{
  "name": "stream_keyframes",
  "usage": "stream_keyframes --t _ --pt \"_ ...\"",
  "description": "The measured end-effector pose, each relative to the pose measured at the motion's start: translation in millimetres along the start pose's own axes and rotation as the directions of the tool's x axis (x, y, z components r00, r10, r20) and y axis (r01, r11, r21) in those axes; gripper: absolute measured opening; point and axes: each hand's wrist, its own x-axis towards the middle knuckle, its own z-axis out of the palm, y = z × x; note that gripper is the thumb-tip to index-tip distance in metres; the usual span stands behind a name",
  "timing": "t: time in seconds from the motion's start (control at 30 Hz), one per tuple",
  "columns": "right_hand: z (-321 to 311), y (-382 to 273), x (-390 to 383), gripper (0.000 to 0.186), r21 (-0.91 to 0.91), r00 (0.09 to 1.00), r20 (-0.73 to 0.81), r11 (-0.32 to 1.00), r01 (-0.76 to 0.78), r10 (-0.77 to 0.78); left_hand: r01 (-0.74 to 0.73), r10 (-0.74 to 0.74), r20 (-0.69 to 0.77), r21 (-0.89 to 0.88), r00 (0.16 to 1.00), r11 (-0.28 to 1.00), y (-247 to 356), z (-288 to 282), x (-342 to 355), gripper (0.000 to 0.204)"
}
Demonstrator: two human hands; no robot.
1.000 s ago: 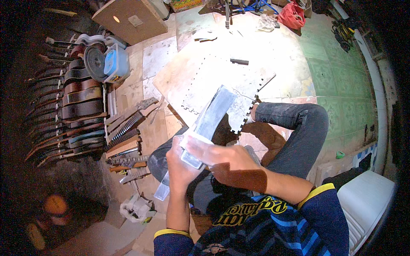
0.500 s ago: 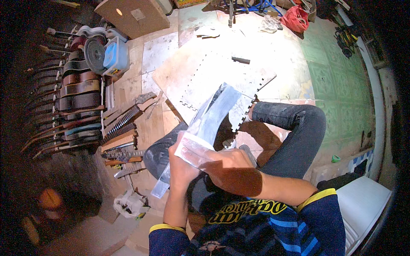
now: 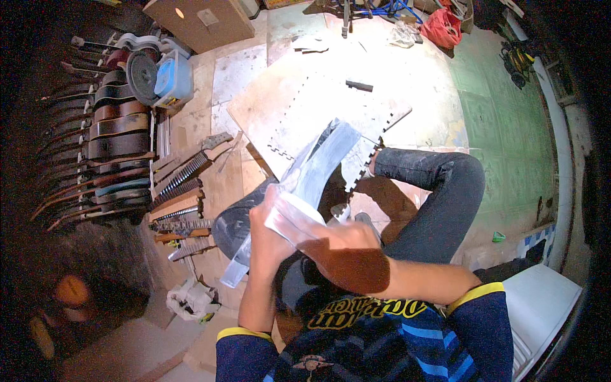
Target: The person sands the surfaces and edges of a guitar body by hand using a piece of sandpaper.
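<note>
Both hands at frame centre: left hand (image 3: pixel 267 232) clamped on whitish sanded guitar neck blank (image 3: pixel 318 169); right hand (image 3: pixel 347 251) pressing folded sandpaper sheet (image 3: pixel 289 219) against it, fingers together; guitar necks (image 3: pixel 181 191) at left; plywood sheet (image 3: pixel 305 102) above.

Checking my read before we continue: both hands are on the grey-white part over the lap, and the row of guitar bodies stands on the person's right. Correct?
Not quite. The head view shows both the left hand and right hand on the grey-white part, but the row of guitar bodies stands on the person's left.
</note>
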Motion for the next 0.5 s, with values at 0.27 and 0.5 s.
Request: stream_keyframes --t 0.27,0.5 --pt "14 -7 -6 0.016 -0.117 0.999 0.035 0.993 -0.007 0.011 -0.056 0.056 -0.012 -0.018 0.998 0.998 -1 -11 3 0.05" --pt "34 8 -16 0.044 0.283 0.999 0.001 0.958 -0.038 0.039 -0.124 0.127 -0.09 0.04 0.988 0.992 -23 -9 3 0.04"
